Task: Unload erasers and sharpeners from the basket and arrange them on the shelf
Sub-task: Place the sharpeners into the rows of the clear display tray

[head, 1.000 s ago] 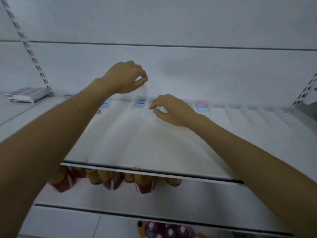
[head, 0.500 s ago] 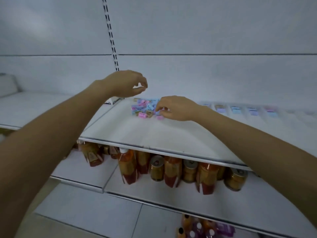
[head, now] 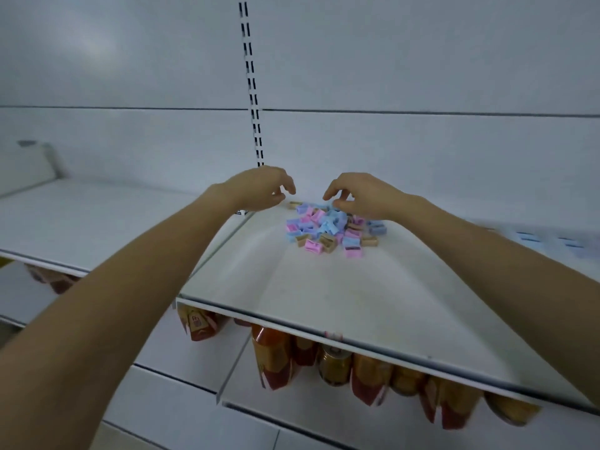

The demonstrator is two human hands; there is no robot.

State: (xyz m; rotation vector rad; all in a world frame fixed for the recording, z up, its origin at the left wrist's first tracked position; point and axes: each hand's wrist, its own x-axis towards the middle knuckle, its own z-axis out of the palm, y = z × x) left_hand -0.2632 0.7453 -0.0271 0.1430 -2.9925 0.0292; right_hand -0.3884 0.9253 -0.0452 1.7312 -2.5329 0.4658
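Observation:
A loose pile of small pink, blue and tan sharpeners (head: 326, 229) lies at the back of the white shelf (head: 324, 297). My right hand (head: 363, 194) reaches over the pile's back right part. Its fingers curl down and its fingertips meet the top pieces. Whether they pinch one is hidden. My left hand (head: 261, 188) hovers just left of the pile, a little above the shelf. Its fingers are loosely curled, with a gap to the thumb and nothing seen in it. No basket is in view.
A blurred row of small blue pieces (head: 532, 238) lies further right on the same shelf. Bottles and cans (head: 334, 363) stand on the shelf below. A slotted upright (head: 251, 82) runs up the back wall. Another white shelf (head: 81, 222) adjoins on the left.
The view has swung left, bringing the pile near the centre. My left hand has come down beside the pile, and my right hand has stayed on the pile's back edge.

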